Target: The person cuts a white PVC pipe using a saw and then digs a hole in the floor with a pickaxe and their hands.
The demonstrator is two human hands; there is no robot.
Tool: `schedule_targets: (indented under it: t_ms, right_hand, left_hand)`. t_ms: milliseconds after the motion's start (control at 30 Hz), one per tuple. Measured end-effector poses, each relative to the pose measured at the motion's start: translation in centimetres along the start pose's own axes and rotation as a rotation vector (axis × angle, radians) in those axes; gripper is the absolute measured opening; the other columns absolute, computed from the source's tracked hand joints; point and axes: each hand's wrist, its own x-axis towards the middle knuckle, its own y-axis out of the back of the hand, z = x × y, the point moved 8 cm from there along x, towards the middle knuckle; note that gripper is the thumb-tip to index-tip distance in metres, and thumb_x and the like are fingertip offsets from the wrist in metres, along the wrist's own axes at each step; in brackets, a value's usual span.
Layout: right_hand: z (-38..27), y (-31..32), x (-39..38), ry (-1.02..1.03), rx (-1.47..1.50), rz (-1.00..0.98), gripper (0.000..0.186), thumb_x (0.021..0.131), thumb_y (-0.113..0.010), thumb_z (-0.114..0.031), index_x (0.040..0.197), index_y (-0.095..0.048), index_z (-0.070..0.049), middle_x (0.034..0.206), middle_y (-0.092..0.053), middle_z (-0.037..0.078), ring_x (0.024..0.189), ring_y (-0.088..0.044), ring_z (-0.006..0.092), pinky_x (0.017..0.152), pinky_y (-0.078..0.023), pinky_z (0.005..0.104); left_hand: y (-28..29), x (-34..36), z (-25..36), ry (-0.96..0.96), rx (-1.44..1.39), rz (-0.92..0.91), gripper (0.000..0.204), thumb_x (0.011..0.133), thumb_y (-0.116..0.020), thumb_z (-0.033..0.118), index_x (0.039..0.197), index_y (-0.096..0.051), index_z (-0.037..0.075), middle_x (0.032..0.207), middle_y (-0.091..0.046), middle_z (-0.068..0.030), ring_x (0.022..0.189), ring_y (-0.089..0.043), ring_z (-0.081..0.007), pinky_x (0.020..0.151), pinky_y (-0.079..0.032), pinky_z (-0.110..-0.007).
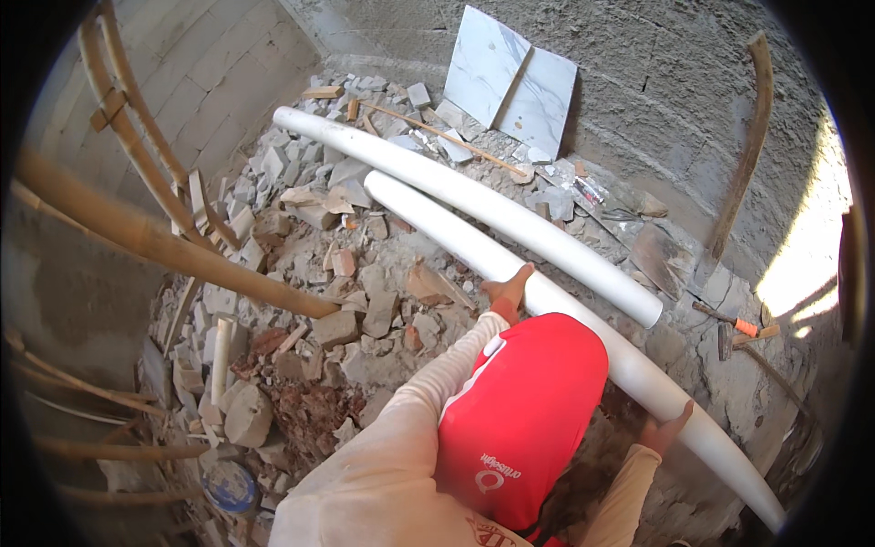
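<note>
Both hands on the nearer white pipe (547,301), which lies slanting across the rubble floor (365,310) from upper left to lower right. Left hand (508,290) grips it near mid-length, fingers wrapped over the near side, thumb up. Right hand (667,428) holds it lower down toward the near end, fingers curled against the pipe's underside; exact closure is partly hidden by the pipe itself. Red-clad knee or thigh (524,410) sits between the two arms, just beside the pipe.

Second white pipe (474,201) lies parallel, just beyond the first, untouched, its near end open.

Progress judgement: grasp is made at two points, but the pipe looks to be resting on the debris along its far half, so any lift or shift appears barely begun. The far pipe is not handled at all.

Around: broken bricks and concrete chunks everywhere, a marble slab (512,82) leaning on the grey wall, a hammer with orange grip (729,321) on the right, bamboo poles (155,239) on the left.
</note>
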Motion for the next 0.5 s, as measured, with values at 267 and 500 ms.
schedule_targets:
  t_ms: [267,500]
  right_hand:
    - [0.0,-8.4,6.7,-0.119,0.178,-0.052,0.070,0.087,-0.072,-0.049,0.133,-0.050,-0.001,0.129,-0.058,0.014,0.119,-0.056,0.0290,0.106,-0.045,0.0446]
    - [-1.3,-10.1,5.4,-0.125,0.300,-0.136,0.063,0.091,-0.069,-0.045,0.131,-0.051,0.000,0.126,-0.060,0.015,0.117,-0.058,0.0293,0.105,-0.046,0.0439]
  left_hand:
    - [-3.6,4.3,5.9,-0.170,-0.118,-0.015,0.113,0.067,-0.091,0.036,0.140,-0.022,-0.016,0.130,-0.053,-0.0257,0.111,-0.060,-0.0295,0.095,-0.051,-0.037]
    - [-3.9,4.3,8.8,-0.299,-0.339,-0.071,0.104,0.070,-0.090,0.027,0.142,-0.024,-0.008,0.129,-0.052,-0.0214,0.111,-0.060,-0.0282,0.091,-0.053,-0.042]
